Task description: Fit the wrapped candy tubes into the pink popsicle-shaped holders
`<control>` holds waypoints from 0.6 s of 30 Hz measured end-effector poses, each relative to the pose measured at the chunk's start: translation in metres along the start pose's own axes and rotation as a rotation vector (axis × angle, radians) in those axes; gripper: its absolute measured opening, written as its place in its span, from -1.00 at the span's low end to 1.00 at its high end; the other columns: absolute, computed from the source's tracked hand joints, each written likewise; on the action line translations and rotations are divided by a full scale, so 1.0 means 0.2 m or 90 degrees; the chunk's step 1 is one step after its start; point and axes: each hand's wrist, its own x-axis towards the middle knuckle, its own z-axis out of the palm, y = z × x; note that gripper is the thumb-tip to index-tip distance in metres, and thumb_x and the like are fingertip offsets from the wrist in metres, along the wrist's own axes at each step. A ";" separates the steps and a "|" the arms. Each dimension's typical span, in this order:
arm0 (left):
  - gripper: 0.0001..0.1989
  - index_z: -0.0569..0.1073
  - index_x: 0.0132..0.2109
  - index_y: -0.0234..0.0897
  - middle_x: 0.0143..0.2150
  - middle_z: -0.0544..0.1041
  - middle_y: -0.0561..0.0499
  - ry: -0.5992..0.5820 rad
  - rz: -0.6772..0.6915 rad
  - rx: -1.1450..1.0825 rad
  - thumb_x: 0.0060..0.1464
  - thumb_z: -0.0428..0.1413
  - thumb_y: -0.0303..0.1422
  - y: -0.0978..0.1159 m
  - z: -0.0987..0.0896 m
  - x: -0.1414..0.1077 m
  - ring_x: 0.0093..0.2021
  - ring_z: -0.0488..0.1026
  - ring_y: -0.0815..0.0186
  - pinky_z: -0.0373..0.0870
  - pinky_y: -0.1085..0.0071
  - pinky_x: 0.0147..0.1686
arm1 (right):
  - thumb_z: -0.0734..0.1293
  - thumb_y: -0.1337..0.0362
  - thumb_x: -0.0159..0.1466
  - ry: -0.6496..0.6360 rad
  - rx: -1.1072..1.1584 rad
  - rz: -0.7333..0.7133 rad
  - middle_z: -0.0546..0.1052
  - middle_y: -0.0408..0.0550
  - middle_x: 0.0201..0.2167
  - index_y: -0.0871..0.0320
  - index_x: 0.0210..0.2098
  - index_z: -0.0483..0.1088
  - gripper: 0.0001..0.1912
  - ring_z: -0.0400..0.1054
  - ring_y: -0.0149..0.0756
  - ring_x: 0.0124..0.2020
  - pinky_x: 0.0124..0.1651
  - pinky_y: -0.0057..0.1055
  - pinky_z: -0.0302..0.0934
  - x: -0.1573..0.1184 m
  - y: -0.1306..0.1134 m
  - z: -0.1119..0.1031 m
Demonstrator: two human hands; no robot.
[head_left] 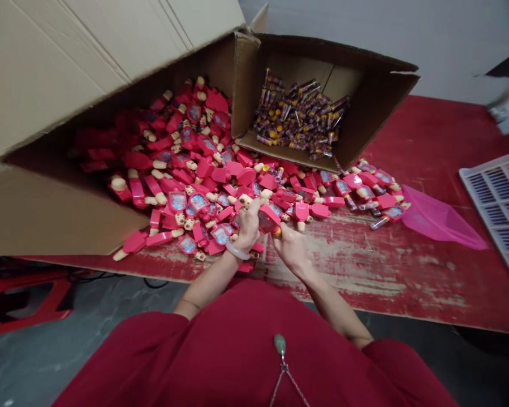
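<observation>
My left hand (249, 223), with a pale bracelet at its wrist, is closed on a pink plastic toy (269, 217) with a beige spotted handle end. The toy is held just above the table's front part. My right hand (292, 246) pinches at the toy's near end, where a bit of yellow (277, 232) shows between the fingers. It looks like the cap of a small clear tube; the rest is hidden. Around and behind my hands lies a heap of similar pink toys (197, 202), some with blue picture faces.
A large cardboard box (68, 209) on its side spills the toys out. A smaller box (375, 113) holds many yellow-capped tubes (297, 116). To the right are a pink plastic scoop (439, 220) and a white slatted tray (498, 198) on the red table (441, 282).
</observation>
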 end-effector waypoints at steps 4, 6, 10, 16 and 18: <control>-0.74 0.33 -0.52 -0.25 -0.61 0.31 0.17 -0.006 0.019 0.041 -0.03 0.25 -0.33 -0.01 -0.01 -0.01 -0.58 0.24 0.47 0.19 0.51 -0.53 | 0.28 0.32 0.22 -0.027 -0.080 0.016 0.56 0.07 -0.45 0.21 -0.27 0.45 -0.86 0.35 -0.27 -0.47 -0.37 -0.43 0.02 0.00 -0.03 -0.03; -0.74 0.32 -0.52 -0.25 -0.61 0.31 0.17 0.005 0.011 0.037 -0.03 0.24 -0.32 -0.01 -0.01 -0.03 -0.59 0.22 0.48 0.17 0.51 -0.56 | 0.31 0.31 0.20 -0.056 0.003 0.032 0.52 0.00 -0.49 0.19 -0.33 0.42 -0.92 0.32 -0.30 -0.49 -0.39 -0.44 0.01 0.01 -0.04 -0.06; -0.80 0.39 -0.48 -0.26 -0.59 0.34 0.16 -0.056 0.000 0.012 -0.08 0.26 -0.31 0.04 0.00 -0.06 -0.59 0.22 0.48 0.15 0.51 -0.57 | 0.40 0.16 0.16 -0.252 0.417 0.049 0.29 -0.23 -0.67 0.13 -0.49 0.24 -0.72 0.12 -0.45 -0.63 -0.51 -0.49 -0.04 0.02 -0.03 -0.09; -0.79 0.48 -0.44 -0.30 -0.60 0.37 0.11 -0.317 -0.064 0.048 -0.17 0.28 -0.25 0.14 0.01 -0.05 -0.60 0.21 0.46 0.16 0.47 -0.55 | 0.37 -0.10 0.14 -0.694 0.919 0.020 -0.01 -0.45 -0.82 0.06 -0.45 0.16 -0.58 -0.19 -0.53 -0.83 -0.69 -0.51 -0.15 -0.01 -0.01 -0.04; -0.77 0.44 -0.48 -0.30 -0.61 0.37 0.12 -0.292 -0.079 0.047 -0.19 0.30 -0.27 0.13 0.03 -0.02 -0.60 0.22 0.47 0.16 0.48 -0.56 | 0.35 -0.10 0.16 -0.579 0.844 0.046 0.05 -0.41 -0.79 0.07 -0.45 0.17 -0.59 -0.12 -0.51 -0.80 -0.66 -0.50 -0.10 -0.01 -0.02 -0.04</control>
